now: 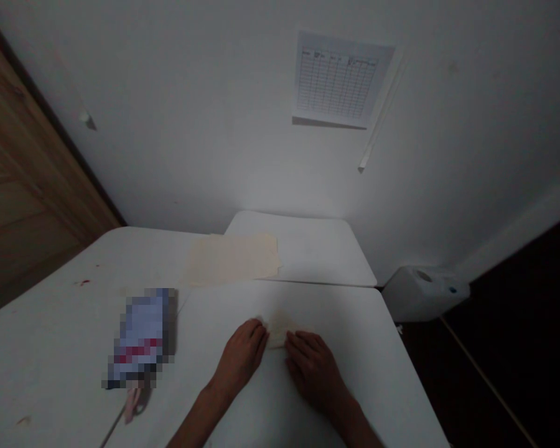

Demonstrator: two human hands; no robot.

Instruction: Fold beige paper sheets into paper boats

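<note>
A small, flat, pale beige piece (277, 338) lies on the white table in front of me. It looks thin and layered or folded, but I cannot tell whether it is cloth or paper. My left hand (243, 351) is at its left edge, fingers together and curled down onto it. From the other side, my right hand (312, 367) pinches or presses the right edge with its fingers bent. The fingertips partly cover both ends of the piece. Beyond my hands lies a larger, thin beige sheet (233, 258) with uneven edges.
The white table (51, 348) has a seam behind my hands. Left of them lies a pixelated bluish item (142, 330) with a red band, a pink looped object (131, 403) below it. A white plastic canister (415, 295) stands beyond the right edge. A printed chart (338, 81) hangs on the wall.
</note>
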